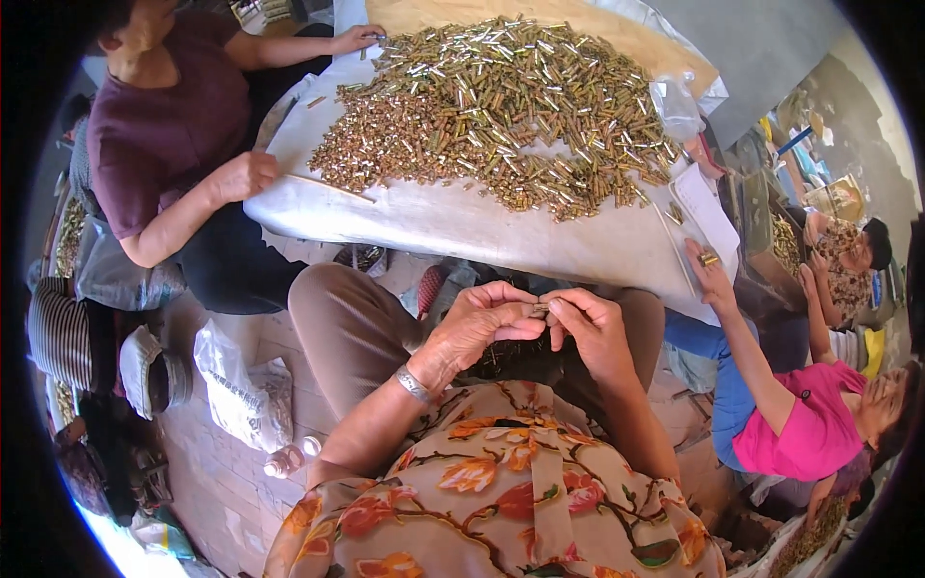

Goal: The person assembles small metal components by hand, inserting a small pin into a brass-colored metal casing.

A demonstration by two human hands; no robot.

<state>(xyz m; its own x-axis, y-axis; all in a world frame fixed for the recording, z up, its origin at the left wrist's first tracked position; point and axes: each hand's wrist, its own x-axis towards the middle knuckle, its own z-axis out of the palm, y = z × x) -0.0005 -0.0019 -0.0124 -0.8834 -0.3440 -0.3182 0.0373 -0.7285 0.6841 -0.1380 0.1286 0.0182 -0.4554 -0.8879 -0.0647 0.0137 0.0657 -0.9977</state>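
My left hand and my right hand meet over my lap, fingertips pinched together. Between them is a small, dull brass-coloured metal piece, mostly covered by the fingers, so its exact kind is hidden. Beyond my knees, a table with a pale cover bears a heap of slim, yellowish metal cylinders. Shorter copper-coloured metal pieces spread along the heap's left side. A dark container, partly hidden, lies below my hands between my knees.
At the left, a person in a purple top holds a thin stick by the table. A person in pink sits at the right, holding small metal pieces. Plastic bags stand on the brick floor beside my left leg.
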